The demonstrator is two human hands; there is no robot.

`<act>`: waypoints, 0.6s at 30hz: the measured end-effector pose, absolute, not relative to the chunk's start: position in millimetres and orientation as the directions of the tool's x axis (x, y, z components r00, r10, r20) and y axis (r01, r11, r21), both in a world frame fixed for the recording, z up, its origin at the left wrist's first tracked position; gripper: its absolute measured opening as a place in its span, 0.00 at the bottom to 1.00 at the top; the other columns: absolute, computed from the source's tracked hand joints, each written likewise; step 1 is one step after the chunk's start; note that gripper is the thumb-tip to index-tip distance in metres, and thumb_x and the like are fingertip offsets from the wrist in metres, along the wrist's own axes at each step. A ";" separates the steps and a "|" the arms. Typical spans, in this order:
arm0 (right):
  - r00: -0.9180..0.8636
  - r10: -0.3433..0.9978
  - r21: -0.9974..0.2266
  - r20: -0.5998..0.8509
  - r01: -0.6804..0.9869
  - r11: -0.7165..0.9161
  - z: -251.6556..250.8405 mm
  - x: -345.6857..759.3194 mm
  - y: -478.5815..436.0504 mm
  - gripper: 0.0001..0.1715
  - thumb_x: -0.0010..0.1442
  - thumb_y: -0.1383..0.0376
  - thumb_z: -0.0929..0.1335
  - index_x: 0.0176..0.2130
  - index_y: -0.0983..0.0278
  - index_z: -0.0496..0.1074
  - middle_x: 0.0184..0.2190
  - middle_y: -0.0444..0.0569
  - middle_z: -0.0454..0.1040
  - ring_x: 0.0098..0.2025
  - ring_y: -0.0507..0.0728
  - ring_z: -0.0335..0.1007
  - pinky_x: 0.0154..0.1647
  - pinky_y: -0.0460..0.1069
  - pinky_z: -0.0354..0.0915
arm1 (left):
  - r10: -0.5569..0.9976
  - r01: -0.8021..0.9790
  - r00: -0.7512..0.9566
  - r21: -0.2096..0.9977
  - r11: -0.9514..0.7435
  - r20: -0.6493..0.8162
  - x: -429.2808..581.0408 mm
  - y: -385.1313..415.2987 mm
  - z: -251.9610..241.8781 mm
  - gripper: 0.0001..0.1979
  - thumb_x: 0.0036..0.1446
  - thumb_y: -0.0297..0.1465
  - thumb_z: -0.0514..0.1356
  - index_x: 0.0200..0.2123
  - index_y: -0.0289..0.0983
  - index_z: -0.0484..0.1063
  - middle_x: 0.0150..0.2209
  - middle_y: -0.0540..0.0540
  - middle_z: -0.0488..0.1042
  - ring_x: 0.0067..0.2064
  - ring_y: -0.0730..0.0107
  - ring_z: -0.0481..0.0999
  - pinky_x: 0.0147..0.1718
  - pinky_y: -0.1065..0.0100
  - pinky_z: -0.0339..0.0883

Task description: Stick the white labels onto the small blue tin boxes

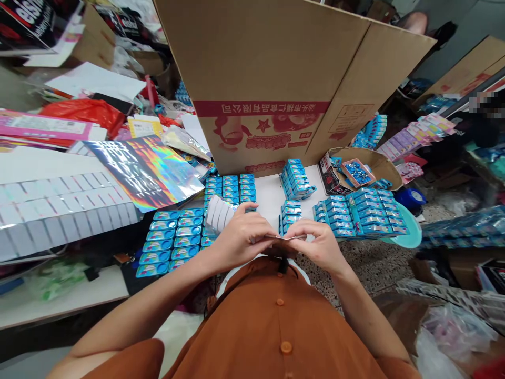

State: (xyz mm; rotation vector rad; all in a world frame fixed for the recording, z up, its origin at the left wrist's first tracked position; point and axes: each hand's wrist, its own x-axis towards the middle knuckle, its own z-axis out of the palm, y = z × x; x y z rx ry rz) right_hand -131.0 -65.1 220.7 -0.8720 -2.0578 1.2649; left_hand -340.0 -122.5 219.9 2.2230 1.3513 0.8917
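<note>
Close to my body, both hands pinch a thin flat piece (291, 238) seen nearly edge-on; what it is I cannot make out. My left hand (246, 234) grips its left end, beside a strip of white labels (219, 215). The right end is between the thumb and fingers of my right hand (315, 243). Blue packs in rows (185, 239) lie left of my hands. Stacked blue packs (291, 210) stand just beyond them, and more stacks (365, 210) are to the right.
A tall cardboard sheet (268, 63) rises behind the white table (268, 189). An open box (379, 163) with a small tray of blue pieces (358, 172) sits back right. Shiny holographic sheets (150, 168) and white label strips (67, 200) cover the left side.
</note>
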 end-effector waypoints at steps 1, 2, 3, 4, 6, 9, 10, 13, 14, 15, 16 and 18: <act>-0.615 0.777 -0.907 0.136 0.237 0.347 220.4 -131.2 -65.5 0.04 0.53 0.66 0.70 0.29 0.61 0.78 0.28 0.46 0.77 0.32 0.53 0.71 0.34 0.48 0.66 | 0.887 0.645 0.330 0.608 -0.462 0.323 -340.7 -122.6 221.4 0.09 0.61 0.33 0.55 0.35 0.43 0.76 0.29 0.52 0.77 0.35 0.73 0.73 0.58 0.58 0.48; -0.595 0.792 -0.905 0.137 0.250 0.345 220.9 -130.9 -65.5 0.03 0.53 0.66 0.71 0.30 0.61 0.78 0.29 0.46 0.77 0.32 0.53 0.70 0.34 0.47 0.65 | 0.886 0.650 0.326 0.603 -0.463 0.328 -341.7 -122.8 223.0 0.09 0.61 0.33 0.55 0.34 0.43 0.76 0.29 0.52 0.77 0.34 0.73 0.73 0.57 0.59 0.48; -0.571 0.810 -0.900 0.133 0.272 0.340 222.3 -130.2 -65.2 0.04 0.52 0.65 0.72 0.32 0.61 0.78 0.29 0.46 0.77 0.32 0.53 0.70 0.34 0.47 0.65 | 0.887 0.656 0.318 0.599 -0.460 0.333 -343.1 -122.9 224.5 0.09 0.61 0.32 0.55 0.34 0.42 0.76 0.29 0.52 0.77 0.34 0.73 0.73 0.57 0.59 0.49; -0.549 0.826 -0.895 0.127 0.297 0.334 224.2 -129.1 -64.5 0.06 0.51 0.64 0.73 0.33 0.61 0.78 0.30 0.46 0.77 0.32 0.53 0.70 0.35 0.48 0.65 | 0.889 0.663 0.308 0.595 -0.455 0.338 -344.6 -123.0 225.9 0.09 0.61 0.32 0.55 0.34 0.42 0.76 0.29 0.52 0.77 0.34 0.74 0.73 0.57 0.59 0.49; -0.535 0.837 -0.878 0.116 0.339 0.338 228.5 -126.5 -62.5 0.09 0.50 0.63 0.73 0.36 0.61 0.78 0.31 0.46 0.77 0.31 0.53 0.69 0.35 0.48 0.65 | 0.893 0.678 0.292 0.585 -0.445 0.342 -347.7 -123.5 227.9 0.09 0.61 0.32 0.55 0.34 0.42 0.76 0.30 0.52 0.77 0.34 0.74 0.72 0.56 0.60 0.49; -0.573 0.811 -0.862 0.118 0.346 0.370 232.3 -123.9 -59.5 0.07 0.51 0.63 0.72 0.34 0.61 0.78 0.30 0.46 0.77 0.30 0.53 0.68 0.34 0.48 0.64 | 0.891 0.701 0.292 0.555 -0.447 0.348 -350.2 -124.8 228.7 0.09 0.61 0.31 0.55 0.35 0.43 0.76 0.31 0.53 0.77 0.35 0.73 0.72 0.57 0.59 0.48; -0.578 0.807 -0.863 0.121 0.340 0.372 232.4 -123.8 -58.9 0.05 0.52 0.64 0.72 0.33 0.61 0.78 0.29 0.46 0.77 0.30 0.53 0.68 0.34 0.48 0.64 | 0.888 0.709 0.294 0.542 -0.451 0.354 -350.3 -125.3 228.6 0.09 0.61 0.31 0.55 0.35 0.44 0.76 0.31 0.52 0.77 0.36 0.73 0.72 0.57 0.59 0.48; -0.576 0.805 -0.872 0.138 0.316 0.375 230.6 -124.8 -58.4 0.02 0.53 0.65 0.72 0.29 0.62 0.76 0.28 0.45 0.76 0.31 0.53 0.69 0.35 0.48 0.64 | 0.876 0.723 0.298 0.510 -0.467 0.379 -349.5 -126.7 228.4 0.10 0.61 0.30 0.55 0.35 0.44 0.76 0.31 0.52 0.77 0.36 0.72 0.72 0.57 0.58 0.48; -0.581 0.801 -0.872 0.147 0.305 0.382 230.0 -125.3 -58.4 0.02 0.53 0.66 0.71 0.28 0.62 0.76 0.27 0.45 0.76 0.32 0.53 0.70 0.36 0.48 0.64 | 0.872 0.724 0.301 0.503 -0.473 0.387 -349.3 -127.0 228.6 0.10 0.61 0.30 0.55 0.35 0.43 0.76 0.31 0.52 0.77 0.36 0.72 0.71 0.57 0.58 0.49; -0.588 0.793 -0.872 0.160 0.293 0.393 229.5 -125.8 -58.4 0.03 0.53 0.66 0.71 0.28 0.62 0.75 0.28 0.46 0.76 0.32 0.54 0.70 0.37 0.49 0.65 | 0.869 0.725 0.302 0.498 -0.477 0.392 -349.3 -127.2 228.8 0.09 0.61 0.30 0.55 0.35 0.43 0.76 0.31 0.52 0.77 0.35 0.72 0.71 0.56 0.59 0.49; -0.597 0.783 -0.868 0.175 0.282 0.409 229.4 -126.1 -58.4 0.04 0.54 0.66 0.71 0.27 0.62 0.75 0.28 0.46 0.76 0.33 0.54 0.71 0.38 0.49 0.65 | 0.866 0.725 0.303 0.495 -0.480 0.397 -349.2 -127.3 229.1 0.09 0.61 0.30 0.55 0.35 0.43 0.76 0.31 0.52 0.77 0.35 0.72 0.71 0.56 0.59 0.49; -0.613 0.759 -0.844 0.218 0.271 0.462 230.1 -126.9 -58.0 0.04 0.55 0.67 0.71 0.28 0.62 0.74 0.29 0.46 0.76 0.34 0.54 0.71 0.40 0.50 0.66 | 0.868 0.725 0.297 0.497 -0.476 0.399 -349.1 -127.3 229.6 0.09 0.61 0.30 0.55 0.35 0.43 0.76 0.31 0.52 0.77 0.35 0.72 0.72 0.55 0.60 0.50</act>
